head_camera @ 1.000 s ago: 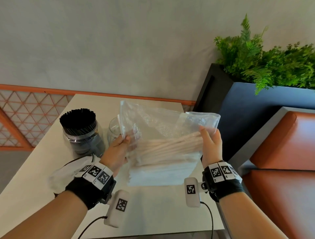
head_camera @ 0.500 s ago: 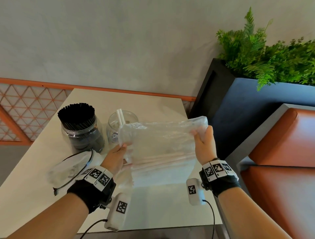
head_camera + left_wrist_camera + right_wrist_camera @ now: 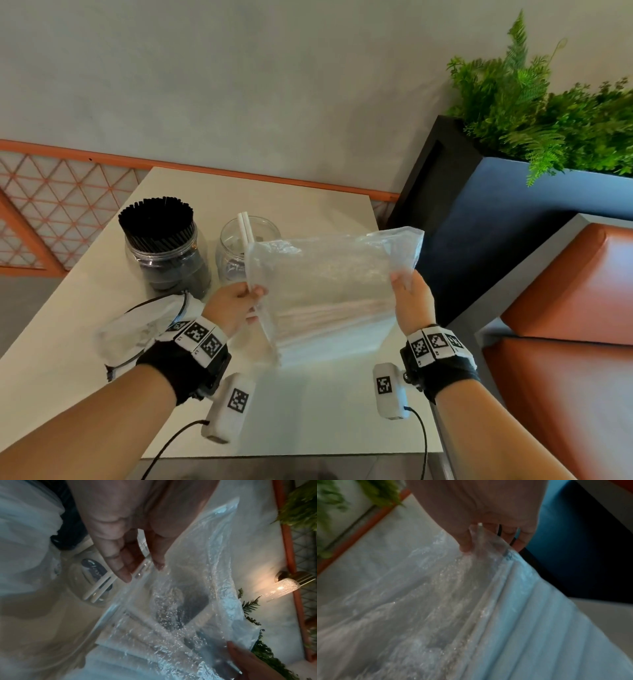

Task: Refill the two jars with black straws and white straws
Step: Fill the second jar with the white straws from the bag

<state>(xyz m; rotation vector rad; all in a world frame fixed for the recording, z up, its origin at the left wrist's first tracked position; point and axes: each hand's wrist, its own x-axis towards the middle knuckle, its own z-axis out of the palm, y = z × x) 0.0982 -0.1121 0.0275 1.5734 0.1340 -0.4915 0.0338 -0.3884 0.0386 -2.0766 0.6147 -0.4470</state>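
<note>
The left hand [image 3: 233, 303] pinches the left edge of one clear plastic bag [image 3: 329, 284] between thumb and fingers, and the right hand [image 3: 411, 301] pinches its right edge the same way, so the bag hangs stretched between the two hands above the table [image 3: 308, 411]. A thick bundle of white straws [image 3: 329, 310] lies sideways in the bottom of the bag; they are too many and too closely packed to count. Behind the bag stand two clear jars side by side. The left jar [image 3: 168, 260] is packed full of upright black straws [image 3: 156, 217]. The right jar [image 3: 236, 253], partly hidden by the bag's left edge, holds two white straws [image 3: 245, 228] leaning upward. One crumpled, seemingly emptied bag [image 3: 137, 329] lies on the table under the left wrist, just in front of the jar of black straws.
</note>
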